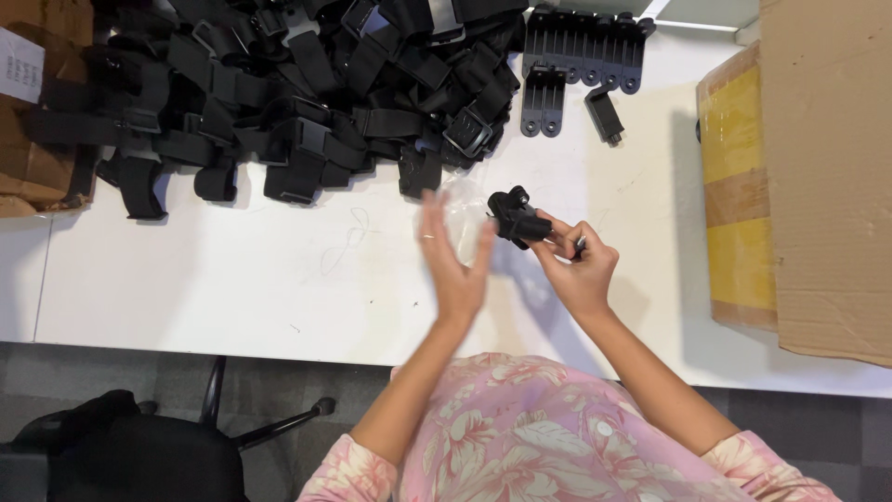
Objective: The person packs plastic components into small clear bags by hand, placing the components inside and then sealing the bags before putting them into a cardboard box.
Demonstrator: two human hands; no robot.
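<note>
Clearly, the white table (232, 279) is the landmark for everything. Its near edge runs just in front of the person's body, and a wide bare part of the top lies left of the hands, between the near edge and the pile of black straps (279, 102) that fills the far left part of the table. On the far side, right of the pile, a row of black plastic clips (581, 56) lies flat on the table, with one single piece just beside it. At the right end of the table a large cardboard box (818, 177) stands with yellow tape on its side; between it and the hands some free white surface stays.

Above the middle of the table, the right hand (578, 270) is raised with the wrist bent inward, and its fingers pinch a small black plastic part (516, 218) by one end. This part is held in the air over the table, not resting on it. The left hand (453, 265) is next to it, flat and spread, palm turned toward the right hand, fingers pointing to the far edge. A thin clear plastic bag (462, 206) is against its fingertips; whether the hand grips the bag I cannot tell.
</note>
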